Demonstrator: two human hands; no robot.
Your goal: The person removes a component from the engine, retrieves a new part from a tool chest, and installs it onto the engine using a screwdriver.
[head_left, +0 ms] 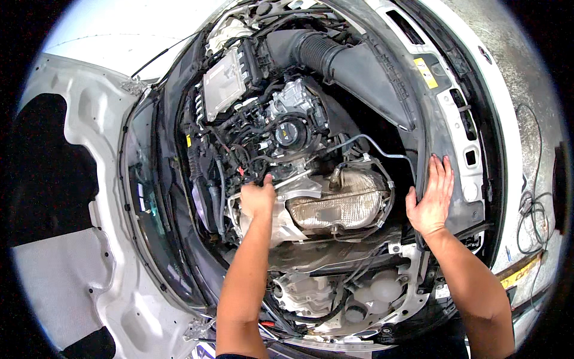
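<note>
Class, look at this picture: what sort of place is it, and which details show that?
Probably a car repair workshop: the hood is raised, the engine is exposed, and a dark cable lies loosely looped on the stained grey floor.

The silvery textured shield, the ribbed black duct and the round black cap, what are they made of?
Silvery textured shield: probably thin sheet metal, dull and browned in places, given its metallic gleam and embossed look. Ribbed black duct: likely rubber or flexible plastic, matte, judging by its bellows-like folds. Round black cap: perhaps hard plastic, smooth-looking, showing no metallic glint.
</note>
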